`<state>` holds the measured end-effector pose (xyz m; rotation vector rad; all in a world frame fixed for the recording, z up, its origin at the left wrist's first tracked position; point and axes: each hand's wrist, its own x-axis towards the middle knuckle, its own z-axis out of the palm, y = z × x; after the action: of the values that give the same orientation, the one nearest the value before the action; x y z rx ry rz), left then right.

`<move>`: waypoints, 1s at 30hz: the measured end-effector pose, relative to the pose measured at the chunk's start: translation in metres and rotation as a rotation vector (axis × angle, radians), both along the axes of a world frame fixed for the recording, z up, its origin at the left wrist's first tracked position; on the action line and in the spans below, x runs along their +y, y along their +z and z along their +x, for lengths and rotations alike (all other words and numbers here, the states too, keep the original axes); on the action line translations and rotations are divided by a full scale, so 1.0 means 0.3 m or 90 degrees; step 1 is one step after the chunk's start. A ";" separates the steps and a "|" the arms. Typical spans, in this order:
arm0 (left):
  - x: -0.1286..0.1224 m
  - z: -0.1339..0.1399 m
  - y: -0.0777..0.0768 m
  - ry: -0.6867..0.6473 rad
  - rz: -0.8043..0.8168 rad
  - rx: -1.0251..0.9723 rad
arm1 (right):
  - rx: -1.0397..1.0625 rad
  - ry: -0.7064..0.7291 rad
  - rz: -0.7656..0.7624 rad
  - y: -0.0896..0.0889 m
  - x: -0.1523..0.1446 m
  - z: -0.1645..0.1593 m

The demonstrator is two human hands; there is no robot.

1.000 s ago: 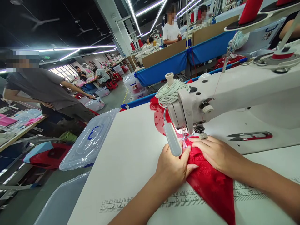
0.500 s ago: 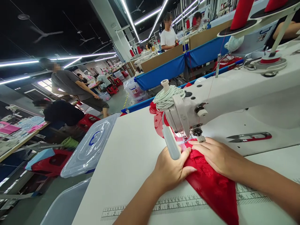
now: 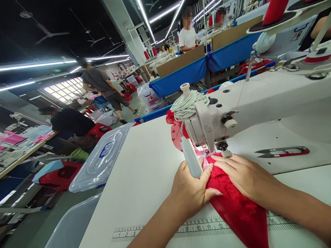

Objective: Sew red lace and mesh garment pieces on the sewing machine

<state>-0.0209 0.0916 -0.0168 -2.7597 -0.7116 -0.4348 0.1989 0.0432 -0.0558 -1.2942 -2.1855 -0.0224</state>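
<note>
A piece of red fabric with a lace pattern (image 3: 232, 196) lies under the presser foot (image 3: 206, 153) of a white sewing machine (image 3: 274, 93), its pointed end hanging toward me. My left hand (image 3: 190, 186) rests at the fabric's left edge, thumb and index finger apart on the cloth; its other fingers are partly behind the grey lamp (image 3: 191, 157). My right hand (image 3: 245, 174) lies flat on the lace with fingers stretched toward the needle, its thumb hidden. Sheer red fabric (image 3: 177, 137) spreads out behind the foot.
Thread snips (image 3: 283, 152) lie on the machine bed to the right. A printed ruler (image 3: 199, 229) runs along the front of the white table (image 3: 129, 172). Lidded clear bins (image 3: 102, 156) stand at the left. Co-workers sit and stand beyond, one person (image 3: 100, 84) in the aisle.
My view has shifted slightly, so the machine appears a little farther right. Both hands stay on the red fabric near the foot. The person in the aisle has walked farther right and away.
</note>
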 end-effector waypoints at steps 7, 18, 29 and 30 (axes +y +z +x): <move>0.009 0.001 0.004 -0.017 0.001 0.006 | 0.026 -0.029 -0.015 -0.016 -0.005 -0.014; 0.014 -0.008 -0.003 -0.011 0.021 0.021 | 0.035 -0.037 -0.046 -0.018 0.001 -0.012; 0.024 -0.006 0.006 -0.007 0.011 0.019 | 0.030 -0.036 -0.036 -0.015 0.004 -0.011; 0.026 -0.007 0.007 -0.011 0.012 0.019 | 0.028 -0.034 -0.028 -0.016 0.006 -0.010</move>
<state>-0.0230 0.0994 -0.0146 -2.7514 -0.6735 -0.4006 0.1959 0.0448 -0.0607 -1.3649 -2.1254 0.0331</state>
